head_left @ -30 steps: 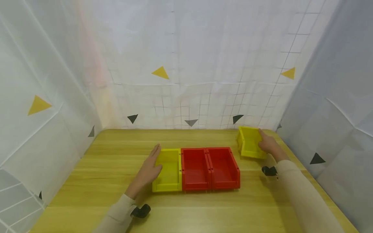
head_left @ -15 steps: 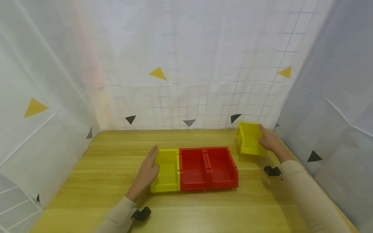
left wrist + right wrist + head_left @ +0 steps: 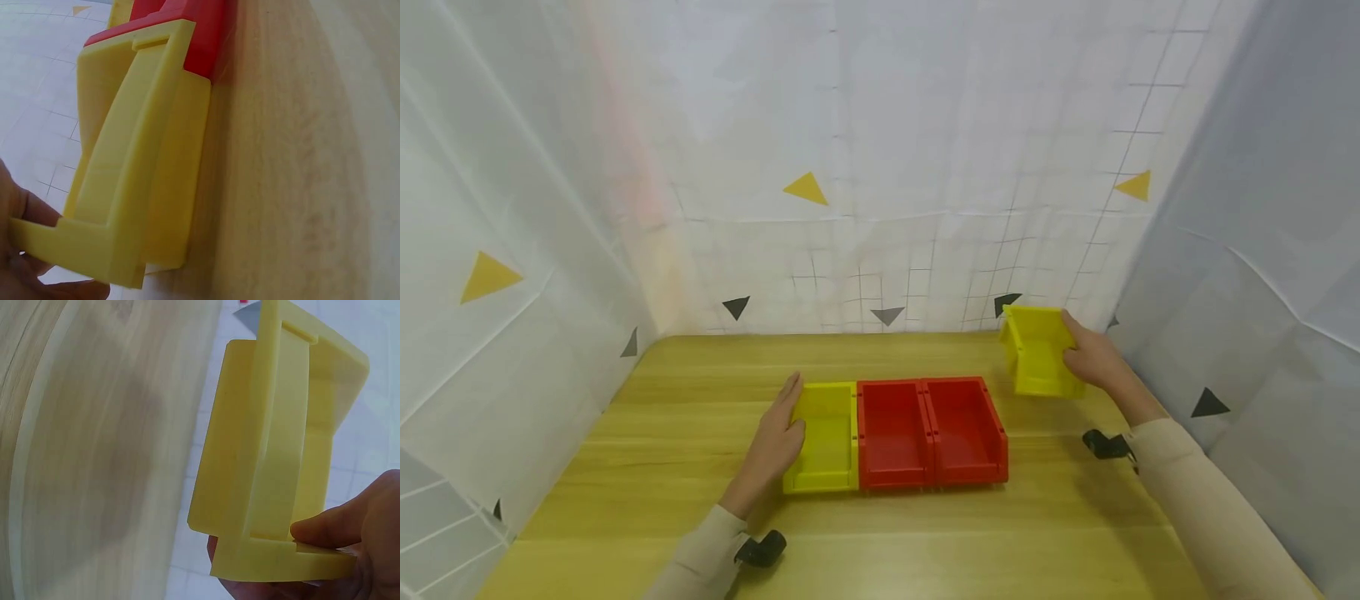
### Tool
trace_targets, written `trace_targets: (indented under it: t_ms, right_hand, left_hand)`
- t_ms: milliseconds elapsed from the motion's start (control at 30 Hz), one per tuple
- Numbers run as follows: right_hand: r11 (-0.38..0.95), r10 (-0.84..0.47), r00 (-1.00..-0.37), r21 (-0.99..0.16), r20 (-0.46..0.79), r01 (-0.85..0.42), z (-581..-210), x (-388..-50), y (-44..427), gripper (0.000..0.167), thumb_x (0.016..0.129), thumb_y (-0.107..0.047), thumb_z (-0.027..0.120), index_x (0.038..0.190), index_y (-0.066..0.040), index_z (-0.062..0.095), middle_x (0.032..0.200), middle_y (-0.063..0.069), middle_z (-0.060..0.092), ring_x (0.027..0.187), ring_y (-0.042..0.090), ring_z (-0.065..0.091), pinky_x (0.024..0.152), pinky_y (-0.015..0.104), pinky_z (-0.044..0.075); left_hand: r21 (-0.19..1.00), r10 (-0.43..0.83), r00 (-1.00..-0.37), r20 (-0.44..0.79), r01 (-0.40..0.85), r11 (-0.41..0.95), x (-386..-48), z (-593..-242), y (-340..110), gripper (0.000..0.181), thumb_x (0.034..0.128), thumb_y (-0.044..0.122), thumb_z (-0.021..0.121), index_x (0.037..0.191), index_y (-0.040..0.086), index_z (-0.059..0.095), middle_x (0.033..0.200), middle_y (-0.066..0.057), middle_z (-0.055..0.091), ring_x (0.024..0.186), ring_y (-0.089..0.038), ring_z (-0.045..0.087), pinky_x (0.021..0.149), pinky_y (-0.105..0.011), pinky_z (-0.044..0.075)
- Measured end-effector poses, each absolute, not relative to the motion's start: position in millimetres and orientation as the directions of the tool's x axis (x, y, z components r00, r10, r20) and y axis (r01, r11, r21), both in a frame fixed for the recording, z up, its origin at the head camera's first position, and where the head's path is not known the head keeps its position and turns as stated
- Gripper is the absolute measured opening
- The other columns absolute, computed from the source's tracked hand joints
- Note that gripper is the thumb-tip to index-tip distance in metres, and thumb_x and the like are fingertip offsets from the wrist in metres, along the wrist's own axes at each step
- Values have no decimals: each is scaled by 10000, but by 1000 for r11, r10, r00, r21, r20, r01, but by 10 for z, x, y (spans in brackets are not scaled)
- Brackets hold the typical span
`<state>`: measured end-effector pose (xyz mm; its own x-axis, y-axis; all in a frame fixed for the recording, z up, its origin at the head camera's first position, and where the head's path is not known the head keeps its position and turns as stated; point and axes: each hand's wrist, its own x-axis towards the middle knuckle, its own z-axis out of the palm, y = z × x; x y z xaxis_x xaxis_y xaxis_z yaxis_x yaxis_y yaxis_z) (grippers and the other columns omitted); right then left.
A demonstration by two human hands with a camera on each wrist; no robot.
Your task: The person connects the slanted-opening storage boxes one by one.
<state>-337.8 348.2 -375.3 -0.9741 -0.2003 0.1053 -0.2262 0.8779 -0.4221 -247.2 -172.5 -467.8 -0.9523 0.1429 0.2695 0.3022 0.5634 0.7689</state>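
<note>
Three open-fronted plastic bins stand side by side on the wooden table: a yellow bin [image 3: 826, 433] at the left, a middle red bin [image 3: 893, 433] and a right red bin [image 3: 962, 425]. My left hand [image 3: 772, 442] holds the yellow bin's left side wall, which lies between thumb and fingers in the left wrist view. Up at the right, my right hand [image 3: 1097, 362] grips a second yellow bin [image 3: 1043, 354] by its right side wall, thumb inside and fingers outside. That bin hangs above the table, its interior facing me. The fingers outside its wall are mostly hidden.
The wooden table [image 3: 880, 550] reaches back to a white sheet [image 3: 880, 150] with yellow and dark triangles. Grey-white sheets [image 3: 1255, 275] close in the sides. A dark wrist device [image 3: 762, 550] sits on the left forearm, another wrist device [image 3: 1105, 444] on the right.
My right hand has raised the second yellow bin and brought it slightly left. My left hand keeps its place on the row; the head view has shifted a little.
</note>
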Motion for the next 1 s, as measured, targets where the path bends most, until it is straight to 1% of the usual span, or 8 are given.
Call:
trace_targets:
  t_ms: [267, 400, 533, 667, 767, 867, 933, 1000]
  right_hand:
    - [886, -211, -970, -395, 124, -243, -3626, -3207, 3340, 721, 961, -37, 441, 1600, 124, 150, 1506, 446, 311, 662, 285, 398, 705, 467, 411]
    - [876, -230, -965, -406, 123, -260, -3579, -3136, 3302, 716, 981, -31, 451, 1600, 128, 129, 1523, 444, 285, 862, 396, 496, 802, 528, 417]
    - [871, -241, -964, -414, 110, -265, -3550, -3070, 3275, 724, 988, -29, 460, 1604, 122, 111, 1545, 433, 257, 946, 433, 497, 832, 540, 408]
    - [870, -254, -959, -404, 125, -283, -3532, -3001, 3253, 720, 989, -27, 478, 1600, 124, 127, 1526, 446, 287, 917, 406, 509, 810, 526, 418]
    - [858, -280, -948, -403, 154, -319, -3526, -2946, 3232, 712, 976, -6, 482, 1593, 134, 156, 1430, 449, 429, 720, 332, 487, 714, 486, 441]
    - [855, -298, -939, -390, 172, -343, -3523, -2890, 3209, 706, 961, 6, 481, 1589, 138, 185, 1328, 438, 512, 568, 225, 377, 608, 412, 417]
    - [858, -301, -938, -379, 172, -345, -3517, -2852, 3196, 704, 962, -3, 480, 1591, 132, 194, 1331, 429, 517, 536, 188, 342, 570, 380, 394]
    - [863, -293, -943, -380, 160, -333, -3510, -2828, 3188, 711, 968, -18, 477, 1603, 114, 184, 1189, 405, 587, 509, 165, 333, 533, 364, 389]
  left_hand:
    - [760, 137, -947, 290, 315, 569, -2474, -4683, -1731, 675, 974, -61, 402, 1625, -39, 223, 1711, -132, 138, 1555, -310, 142, 1215, -521, 175]
    - [754, 137, -941, 308, 330, 568, -2477, -4679, -1737, 668, 974, -62, 394, 1619, -53, 225, 1707, -156, 142, 1552, -334, 148, 1211, -541, 175]
    - [752, 132, -941, 312, 329, 571, -2482, -4676, -1741, 662, 978, -57, 390, 1618, -57, 221, 1707, -158, 141, 1553, -336, 144, 1212, -542, 171]
    - [755, 126, -944, 306, 321, 572, -2483, -4672, -1744, 652, 985, -50, 386, 1616, -62, 223, 1706, -162, 140, 1554, -335, 142, 1212, -540, 168]
    - [759, 125, -948, 292, 309, 574, -2476, -4671, -1750, 649, 993, -42, 380, 1621, -50, 216, 1712, -137, 125, 1558, -314, 128, 1219, -524, 161]
    - [764, 129, -952, 277, 300, 572, -2476, -4681, -1758, 654, 998, -38, 376, 1630, -31, 205, 1716, -105, 109, 1562, -285, 112, 1224, -505, 157]
    - [767, 131, -954, 269, 295, 570, -2477, -4687, -1762, 658, 1002, -33, 375, 1635, -16, 197, 1718, -85, 101, 1563, -268, 106, 1226, -493, 155]
    - [767, 134, -954, 269, 297, 569, -2481, -4693, -1764, 663, 1001, -32, 373, 1638, -14, 191, 1719, -85, 96, 1564, -270, 102, 1226, -498, 155]
